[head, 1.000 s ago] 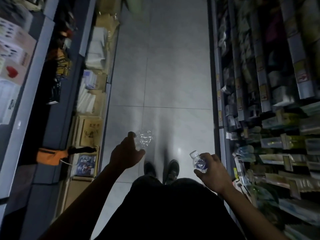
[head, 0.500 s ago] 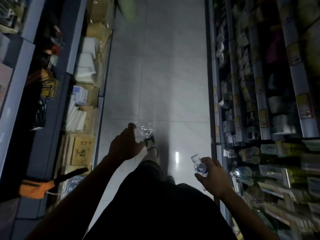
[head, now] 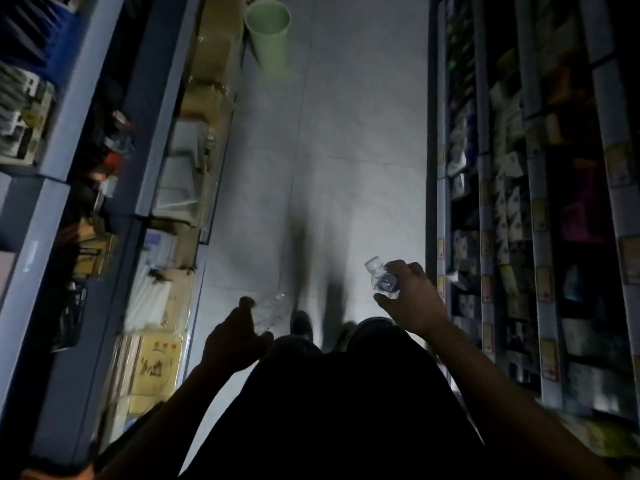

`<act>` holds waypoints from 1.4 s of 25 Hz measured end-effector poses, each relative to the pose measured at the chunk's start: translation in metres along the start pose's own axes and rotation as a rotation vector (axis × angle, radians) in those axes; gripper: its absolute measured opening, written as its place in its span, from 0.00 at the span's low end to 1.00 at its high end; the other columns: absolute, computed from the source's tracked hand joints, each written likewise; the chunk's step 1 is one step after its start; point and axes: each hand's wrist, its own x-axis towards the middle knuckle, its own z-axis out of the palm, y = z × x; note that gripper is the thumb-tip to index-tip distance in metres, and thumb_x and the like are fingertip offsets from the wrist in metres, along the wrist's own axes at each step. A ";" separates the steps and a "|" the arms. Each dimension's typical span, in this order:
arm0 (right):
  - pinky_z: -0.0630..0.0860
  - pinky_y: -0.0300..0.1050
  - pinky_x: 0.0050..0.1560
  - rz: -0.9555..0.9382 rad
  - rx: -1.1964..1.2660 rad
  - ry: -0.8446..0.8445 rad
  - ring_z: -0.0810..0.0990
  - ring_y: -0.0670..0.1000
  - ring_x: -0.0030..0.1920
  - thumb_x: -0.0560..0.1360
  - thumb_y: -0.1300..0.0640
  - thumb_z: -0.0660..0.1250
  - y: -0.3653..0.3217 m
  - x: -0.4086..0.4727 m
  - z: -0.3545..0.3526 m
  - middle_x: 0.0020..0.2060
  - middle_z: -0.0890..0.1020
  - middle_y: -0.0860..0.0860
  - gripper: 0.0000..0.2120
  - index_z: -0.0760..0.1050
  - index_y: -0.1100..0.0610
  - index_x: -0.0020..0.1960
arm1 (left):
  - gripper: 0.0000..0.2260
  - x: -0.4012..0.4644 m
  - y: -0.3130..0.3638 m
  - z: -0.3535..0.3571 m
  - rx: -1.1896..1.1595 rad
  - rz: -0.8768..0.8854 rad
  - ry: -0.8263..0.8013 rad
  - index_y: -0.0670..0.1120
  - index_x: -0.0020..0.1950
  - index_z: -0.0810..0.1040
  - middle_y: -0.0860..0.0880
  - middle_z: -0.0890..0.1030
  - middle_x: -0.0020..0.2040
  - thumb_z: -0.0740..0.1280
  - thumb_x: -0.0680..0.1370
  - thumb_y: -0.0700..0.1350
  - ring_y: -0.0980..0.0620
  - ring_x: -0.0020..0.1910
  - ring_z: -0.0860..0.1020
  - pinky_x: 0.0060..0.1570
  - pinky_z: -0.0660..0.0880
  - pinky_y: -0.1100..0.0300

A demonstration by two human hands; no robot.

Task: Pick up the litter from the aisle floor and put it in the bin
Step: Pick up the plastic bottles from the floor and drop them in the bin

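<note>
My left hand grips a crushed clear plastic bottle low in the view, left of centre. My right hand holds a small clear bottle with a white cap and blue label, its cap pointing up and away. A pale green cylindrical bin stands open-topped on the aisle floor far ahead, close to the left shelving. Both hands hover above the grey tiled floor, well short of the bin.
Shelving runs down both sides of the narrow aisle: cardboard boxes and paper stacks on the left, packed goods with price tags on the right. My dark clothing and shoes fill the lower middle. The picture is dim and blurred.
The view has advanced down the aisle, and the green bin now shows fully at the top. Both hands still hold their bottles; my right hand has risen slightly.
</note>
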 end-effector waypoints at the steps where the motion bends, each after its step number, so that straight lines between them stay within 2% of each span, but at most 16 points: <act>1: 0.80 0.52 0.50 -0.014 0.008 -0.001 0.82 0.59 0.49 0.69 0.48 0.76 -0.009 0.025 -0.011 0.55 0.75 0.53 0.26 0.72 0.47 0.64 | 0.28 0.011 0.005 -0.007 0.003 -0.022 -0.002 0.50 0.68 0.62 0.49 0.79 0.58 0.72 0.73 0.54 0.52 0.43 0.76 0.35 0.67 0.62; 4: 0.80 0.51 0.47 -0.068 0.026 -0.003 0.82 0.57 0.47 0.70 0.46 0.76 -0.025 0.099 -0.039 0.55 0.74 0.52 0.25 0.71 0.47 0.63 | 0.27 0.055 0.029 -0.025 -0.005 -0.063 0.015 0.51 0.66 0.63 0.48 0.80 0.57 0.71 0.73 0.54 0.48 0.46 0.79 0.41 0.71 0.56; 9: 0.83 0.56 0.47 -0.153 0.071 -0.032 0.82 0.55 0.45 0.70 0.45 0.76 -0.025 0.226 -0.100 0.53 0.74 0.50 0.24 0.70 0.45 0.62 | 0.26 0.138 0.104 -0.061 -0.046 -0.149 0.050 0.50 0.64 0.64 0.49 0.80 0.55 0.72 0.73 0.53 0.47 0.45 0.78 0.43 0.72 0.55; 15: 0.83 0.57 0.47 -0.259 0.040 -0.068 0.82 0.57 0.49 0.70 0.48 0.79 -0.043 0.370 -0.182 0.56 0.73 0.53 0.28 0.69 0.49 0.64 | 0.28 0.212 0.181 -0.102 -0.110 -0.245 0.142 0.48 0.66 0.65 0.44 0.81 0.59 0.74 0.72 0.51 0.38 0.53 0.81 0.47 0.72 0.52; 21: 0.83 0.55 0.46 -0.343 0.013 -0.065 0.82 0.55 0.47 0.71 0.47 0.78 -0.077 0.489 -0.236 0.55 0.74 0.52 0.27 0.70 0.49 0.64 | 0.28 0.285 0.227 -0.153 -0.195 -0.307 0.167 0.52 0.65 0.62 0.44 0.81 0.58 0.73 0.71 0.53 0.40 0.51 0.81 0.48 0.76 0.50; 25: 0.82 0.52 0.46 -0.260 -0.015 -0.061 0.81 0.53 0.47 0.71 0.47 0.78 -0.081 0.561 -0.264 0.54 0.73 0.50 0.27 0.70 0.47 0.64 | 0.29 0.378 0.265 -0.216 -0.201 -0.288 0.170 0.52 0.65 0.62 0.44 0.81 0.60 0.72 0.70 0.54 0.40 0.53 0.81 0.49 0.75 0.50; 28: 0.79 0.50 0.47 -0.154 -0.021 -0.039 0.80 0.52 0.47 0.70 0.47 0.77 -0.080 0.595 -0.294 0.53 0.72 0.48 0.25 0.71 0.46 0.63 | 0.28 0.452 0.307 -0.274 -0.184 -0.189 0.146 0.52 0.65 0.62 0.44 0.81 0.60 0.72 0.70 0.55 0.40 0.54 0.81 0.50 0.77 0.49; 32: 0.77 0.52 0.51 -0.023 0.025 -0.006 0.80 0.58 0.55 0.67 0.46 0.77 -0.071 0.653 -0.330 0.55 0.78 0.52 0.26 0.76 0.49 0.63 | 0.27 0.553 0.375 -0.355 -0.096 -0.037 0.175 0.50 0.66 0.64 0.48 0.80 0.53 0.73 0.72 0.54 0.46 0.46 0.79 0.43 0.73 0.55; 35: 0.77 0.51 0.49 0.059 0.115 0.059 0.78 0.52 0.49 0.69 0.43 0.78 -0.063 0.690 -0.354 0.52 0.76 0.48 0.23 0.76 0.46 0.61 | 0.27 0.620 0.428 -0.411 -0.038 0.059 0.197 0.49 0.66 0.65 0.50 0.79 0.51 0.73 0.72 0.54 0.49 0.45 0.78 0.41 0.71 0.57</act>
